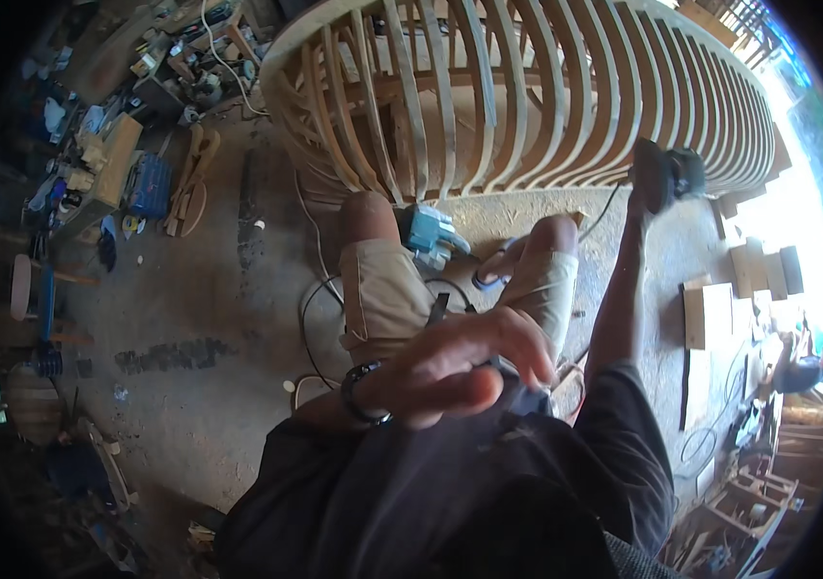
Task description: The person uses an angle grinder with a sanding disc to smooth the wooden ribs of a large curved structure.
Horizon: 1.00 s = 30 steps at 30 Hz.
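Note:
My left hand (464, 362) is raised in front of my chest, a dark watch (363, 394) on its wrist. Its fingers are stretched and slightly bent, with nothing in them. My right arm reaches forward to the large curved wooden frame (551, 92), made of many bent ribs. My right hand (655, 181) looks dark, perhaps gloved, and is closed on a dark, blocky hand tool (689, 172) beside the lower ends of the ribs. The tool's kind is hard to make out. On the floor between my knees rests a teal power tool (431, 234).
Cords (313, 227) run over the floor around my legs. Wood shavings lie under the frame. At the left stand a blue case (150, 186), curved wooden pieces (191, 179) and a cluttered bench. Flat boards (709, 317) lie at the right, near another person (807, 367).

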### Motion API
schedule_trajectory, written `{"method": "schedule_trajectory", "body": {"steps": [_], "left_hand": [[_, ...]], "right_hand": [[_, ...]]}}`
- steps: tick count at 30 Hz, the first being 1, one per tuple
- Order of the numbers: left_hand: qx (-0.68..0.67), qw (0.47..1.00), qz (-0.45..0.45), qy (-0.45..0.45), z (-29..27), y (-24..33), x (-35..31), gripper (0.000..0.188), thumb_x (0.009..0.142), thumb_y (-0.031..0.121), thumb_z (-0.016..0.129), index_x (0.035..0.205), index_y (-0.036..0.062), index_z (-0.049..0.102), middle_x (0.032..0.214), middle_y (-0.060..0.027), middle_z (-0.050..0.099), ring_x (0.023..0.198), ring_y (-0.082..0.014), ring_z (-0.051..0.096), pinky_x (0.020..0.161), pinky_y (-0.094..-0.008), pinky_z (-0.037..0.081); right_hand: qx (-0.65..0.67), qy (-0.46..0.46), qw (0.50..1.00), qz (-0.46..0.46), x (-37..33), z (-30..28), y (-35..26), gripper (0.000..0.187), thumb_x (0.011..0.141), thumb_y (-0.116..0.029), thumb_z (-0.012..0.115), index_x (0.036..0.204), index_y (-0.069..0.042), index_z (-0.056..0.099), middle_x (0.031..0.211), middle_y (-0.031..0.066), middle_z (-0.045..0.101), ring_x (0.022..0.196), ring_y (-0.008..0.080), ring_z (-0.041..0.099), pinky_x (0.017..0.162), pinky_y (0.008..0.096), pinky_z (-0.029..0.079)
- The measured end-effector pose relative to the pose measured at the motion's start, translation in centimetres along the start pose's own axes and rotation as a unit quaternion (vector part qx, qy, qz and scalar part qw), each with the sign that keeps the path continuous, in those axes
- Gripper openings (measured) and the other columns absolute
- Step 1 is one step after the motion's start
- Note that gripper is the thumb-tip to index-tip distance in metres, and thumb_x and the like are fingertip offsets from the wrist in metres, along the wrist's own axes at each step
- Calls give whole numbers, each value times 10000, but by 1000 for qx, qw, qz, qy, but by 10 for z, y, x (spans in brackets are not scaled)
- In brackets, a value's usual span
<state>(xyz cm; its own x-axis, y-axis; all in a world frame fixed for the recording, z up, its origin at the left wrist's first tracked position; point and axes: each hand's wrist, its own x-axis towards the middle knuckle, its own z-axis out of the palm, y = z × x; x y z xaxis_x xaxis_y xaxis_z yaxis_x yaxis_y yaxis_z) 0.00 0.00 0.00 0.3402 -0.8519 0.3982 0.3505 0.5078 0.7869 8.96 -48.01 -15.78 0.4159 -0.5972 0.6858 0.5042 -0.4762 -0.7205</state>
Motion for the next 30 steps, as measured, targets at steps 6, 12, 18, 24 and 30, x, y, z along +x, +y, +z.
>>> {"method": "schedule_trajectory", "body": {"steps": [6,12,18,24,30], "left_hand": [[134,951,-181,211,-34,-71,-85,264,1034,257,572,1114,6,585,1067,-97,596,977,-143,541,909,-298,425],[161,963,38,212,-1,-19,-77,336,1021,355,600,1078,25,631,950,-56,603,856,-139,562,813,-287,451],[-8,962,270,-39,48,19,-36,489,1017,508,562,934,47,704,813,-69,654,758,-192,559,646,-334,461],[-71,954,276,-92,51,20,-28,239,1007,227,569,879,83,709,817,-50,652,764,-198,538,663,-338,441],[30,922,338,-187,21,24,-1,224,1005,181,549,874,90,706,846,-39,664,777,-202,532,709,-362,440]], "right_hand": [[52,14,996,68,-12,-32,25,406,826,-89,816,1189,-17,649,1099,79,698,959,179,681,865,300,554],[-110,-18,979,170,-71,97,-98,504,738,-272,904,1087,-7,656,1013,89,668,924,189,619,878,347,486],[30,-62,967,245,-107,128,-108,529,827,-285,814,1220,-22,578,1038,56,658,921,153,610,851,312,479],[174,-76,922,338,-134,120,-115,457,903,-324,682,1214,-5,580,1052,56,654,943,153,616,910,320,479],[302,-130,872,362,-128,120,-144,512,872,-333,738,1218,-9,542,976,145,684,821,248,699,727,369,591]]}}
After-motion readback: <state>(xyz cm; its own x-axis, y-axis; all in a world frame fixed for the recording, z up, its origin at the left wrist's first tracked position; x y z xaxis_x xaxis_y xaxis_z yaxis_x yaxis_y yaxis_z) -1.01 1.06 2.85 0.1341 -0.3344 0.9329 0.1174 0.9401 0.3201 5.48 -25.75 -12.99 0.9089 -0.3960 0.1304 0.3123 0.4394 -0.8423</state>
